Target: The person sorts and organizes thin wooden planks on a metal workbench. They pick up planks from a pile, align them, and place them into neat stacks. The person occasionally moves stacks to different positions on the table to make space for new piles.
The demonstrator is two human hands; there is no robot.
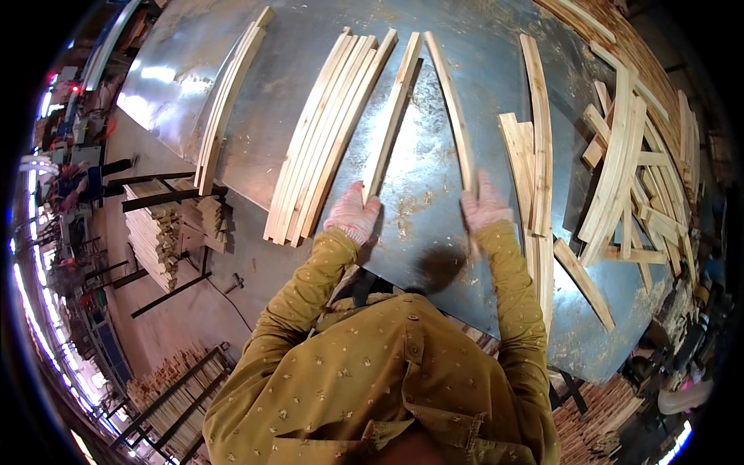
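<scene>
My left hand [353,214], in a pale pinkish glove, is closed round the near end of a wooden strip [394,116] that points away from me over the metal table [422,221]. A second wooden strip [449,101] has its near end in my right hand [484,206], gloved the same way and slightly blurred. The two strips lean toward each other at their far ends without touching. Left of them lies a row of several strips [329,139] side by side. Further left is a narrow bundle [231,105] along the table's edge.
Longer boards [535,139] lie just right of my right arm. A crossed heap of wood pieces [628,170] covers the table's right side, with one loose piece [583,285] nearer me. Stacked strips [155,232] rest on a black metal rack [167,200] at the left. More strips [174,391] stand lower left.
</scene>
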